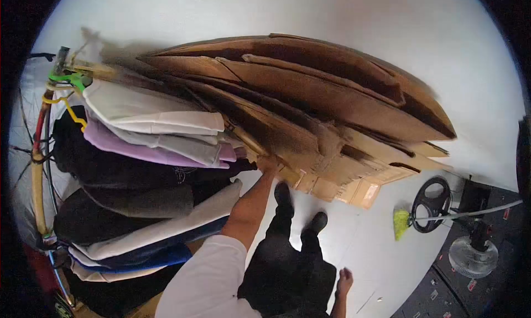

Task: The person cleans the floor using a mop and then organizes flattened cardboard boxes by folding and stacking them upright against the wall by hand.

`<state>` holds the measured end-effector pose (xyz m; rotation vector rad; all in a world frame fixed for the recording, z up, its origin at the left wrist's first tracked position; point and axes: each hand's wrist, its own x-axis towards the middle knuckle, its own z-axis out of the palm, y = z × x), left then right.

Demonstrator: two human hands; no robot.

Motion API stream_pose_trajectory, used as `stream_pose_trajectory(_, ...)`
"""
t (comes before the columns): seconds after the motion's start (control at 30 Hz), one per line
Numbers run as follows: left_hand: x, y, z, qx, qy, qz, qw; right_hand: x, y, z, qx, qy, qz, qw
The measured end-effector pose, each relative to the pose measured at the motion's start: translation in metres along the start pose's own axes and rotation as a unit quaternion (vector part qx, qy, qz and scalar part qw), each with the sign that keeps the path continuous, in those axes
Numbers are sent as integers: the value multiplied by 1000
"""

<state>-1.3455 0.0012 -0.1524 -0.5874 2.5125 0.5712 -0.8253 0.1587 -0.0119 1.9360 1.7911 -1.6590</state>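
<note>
My left hand (268,163) reaches forward to the lower left edge of a stack of flattened cardboard boxes (332,102) leaning on the white wall. Its fingers are closed at the end of a light brown strip (249,140); exactly what they grip is hidden. Beside that hand hang the sleeves of clothes on a rack, among them a white shirt (149,105) and a lilac shirt (133,143). Low at my right side, my right hand (344,282) hangs loosely with half-curled fingers slightly apart, and nothing shows in it.
The clothes rack (37,196) stands along the left, with dark and pale garments. On the right, a black round base (431,204) sits on the white floor near a yellow-green item (401,224). A clear fan-like head (473,257) lies over dark mats (437,290).
</note>
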Motion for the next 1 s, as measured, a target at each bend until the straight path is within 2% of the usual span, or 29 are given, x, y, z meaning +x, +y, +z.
stream_pose_trajectory(0.03,16,8,6,-71,32,-20,997,-13,0,3,-60,9,22,998)
stream_pose_trajectory(0.07,36,15,-3,-90,48,-10,995,-10,44,3,-72,18,44,996)
stream_pose_trajectory(0.1,68,16,-21,-65,33,31,997,-19,31,7,-104,17,78,991)
stream_pose_trajectory(0.13,117,12,-39,-4,-17,106,994,-25,18,13,-98,6,81,992)
stream_pose_trajectory(0.2,249,-8,-51,132,-155,307,929,-24,10,26,-94,-4,90,991)
stream_pose_trajectory(0.23,198,26,-66,99,-20,214,972,-17,10,37,-91,-25,69,993)
stream_pose_trajectory(0.27,129,71,-90,15,135,107,985,-10,9,46,-90,-44,48,994)
stream_pose_trajectory(0.3,48,123,-120,-86,273,33,958,-3,3,58,-87,-39,52,994)
stream_pose_trajectory(0.33,54,128,-120,-109,224,29,968,0,-16,65,-78,-50,54,994)
stream_pose_trajectory(0.4,108,95,-103,-119,36,109,986,-2,-62,76,-23,-66,11,998)
stream_pose_trajectory(0.43,130,79,-94,-145,-40,152,977,-14,-103,81,-6,-58,14,998)
stream_pose_trajectory(0.5,165,42,-84,-189,-145,209,948,-21,-124,81,-14,-60,-26,998)
stream_pose_trajectory(0.53,69,68,-121,-394,-204,112,889,-27,-136,80,-17,-51,15,998)
stream_pose_trajectory(0.57,87,51,-117,-353,-205,192,892,-30,-129,76,-14,-42,-13,999)
stream_pose_trajectory(0.63,34,62,-140,-334,-215,1,917,-43,-122,62,-25,-27,10,999)
stream_pose_trajectory(0.7,1,57,-144,-409,-201,34,890,-53,-98,43,-19,-1,8,1000)
stream_pose_trajectory(0.77,1,49,-137,-427,-199,-64,880,-59,-76,21,-17,16,5,1000)
stream_pose_trajectory(0.8,37,20,-111,-509,-339,91,786,-63,-69,10,-37,42,13,998)
stream_pose_trajectory(0.83,69,-6,-87,-582,-555,232,547,-63,-63,-1,-55,69,18,996)
stream_pose_trajectory(0.87,94,-28,-68,-554,-703,282,345,-62,-57,-15,-58,89,15,994)
stream_pose_trajectory(0.9,81,-29,-65,-549,-710,282,340,-60,-60,-29,-83,111,14,990)
stream_pose_trajectory(0.93,60,-23,-68,-533,-600,171,572,-54,-58,-45,-84,124,23,988)
stream_pose_trajectory(0.97,25,-10,-80,-475,-441,51,760,-45,-51,-61,-84,137,32,987)
stream_pose_trajectory(1.0,12,4,-73,-469,-448,57,759,-46,-46,-72,-76,144,34,986)
